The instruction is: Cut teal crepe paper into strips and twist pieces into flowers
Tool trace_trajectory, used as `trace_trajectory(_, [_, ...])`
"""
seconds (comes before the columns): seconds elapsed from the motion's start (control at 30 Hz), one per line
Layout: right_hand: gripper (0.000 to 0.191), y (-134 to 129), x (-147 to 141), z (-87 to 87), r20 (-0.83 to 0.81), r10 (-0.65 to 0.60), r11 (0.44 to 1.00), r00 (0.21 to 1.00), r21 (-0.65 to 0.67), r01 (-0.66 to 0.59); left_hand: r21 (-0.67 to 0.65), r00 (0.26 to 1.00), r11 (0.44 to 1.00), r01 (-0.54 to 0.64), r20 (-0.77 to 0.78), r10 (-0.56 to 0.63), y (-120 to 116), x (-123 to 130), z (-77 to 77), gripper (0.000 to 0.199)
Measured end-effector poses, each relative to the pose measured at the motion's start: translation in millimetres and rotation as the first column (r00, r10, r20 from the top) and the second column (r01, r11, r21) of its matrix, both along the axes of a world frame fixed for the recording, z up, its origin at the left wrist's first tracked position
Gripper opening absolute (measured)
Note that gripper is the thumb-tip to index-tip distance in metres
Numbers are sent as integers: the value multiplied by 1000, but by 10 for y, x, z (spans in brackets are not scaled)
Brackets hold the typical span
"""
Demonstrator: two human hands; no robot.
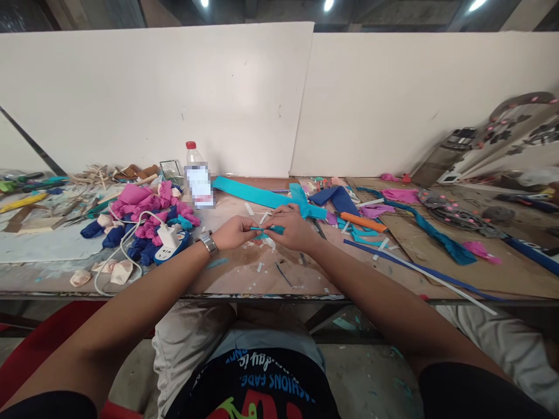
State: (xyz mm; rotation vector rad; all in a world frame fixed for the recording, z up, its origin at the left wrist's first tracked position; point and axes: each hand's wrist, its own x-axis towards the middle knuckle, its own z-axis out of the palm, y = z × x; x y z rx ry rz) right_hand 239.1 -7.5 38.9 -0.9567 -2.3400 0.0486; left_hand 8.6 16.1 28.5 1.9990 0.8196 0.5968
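Observation:
Between my two hands, just above the front middle of the table, is a small piece of teal fabric (276,229). My left hand (236,233), with a metal watch on its wrist, pinches the thin left end. The right hand (297,230) has its fingers closed on the wider end, hiding part of it. Right behind my hands lies a long turquoise fabric strip (257,193), running from the phone to the right. White scraps (267,243) lie on the table under my fingers.
Pink and navy fabric bundles (144,212) lie left, beside a white charger and cable (168,235) on a power strip. A phone (200,185) leans on a bottle (191,152). An orange-handled cutter (363,222) and blue strips (419,269) lie right. White panels (174,93) stand behind.

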Motion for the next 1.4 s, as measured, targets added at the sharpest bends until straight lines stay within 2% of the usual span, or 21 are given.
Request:
trace_trajectory(0.2, [24,-11,-14,-4,-17,27,1000,999,14,-26,-166,992,985,38,126,-17,13,7,8,40])
trace_trajectory(0.37, [29,-32,-19,7,-1,25,999,1000,31,-25,-205,984,979,21,178,16,2,15,12,47])
trace_trajectory(0.5, [25,-26,-19,-10,-2,9,999,1000,37,-9,-186,982,982,-16,180,50,15,21,-22,54])
trace_trajectory(0.67, [22,-14,-22,-37,-14,-35,997,999,75,36,-15,992,997,-73,99,74,-4,15,-31,50])
trace_trajectory(0.8, [19,-18,-27,-46,-21,-46,994,999,97,48,155,995,984,-92,59,83,-52,15,2,42])
trace_trajectory(0.87, [16,-22,-32,-46,-17,-52,994,998,91,54,273,995,957,-101,47,92,-66,16,19,38])
trace_trajectory(1.0, [16,-29,-44,-35,-24,-61,996,998,61,62,484,990,865,-133,16,144,-65,13,31,33])
trace_trajectory(1.2, [17,-21,-51,-15,-34,-56,998,998,-11,55,591,986,794,-141,11,166,-61,5,21,28])
trace_trajectory(1.4, [16,-10,-40,1,-57,-27,991,998,-134,19,604,990,789,-117,6,143,-60,11,8,24])
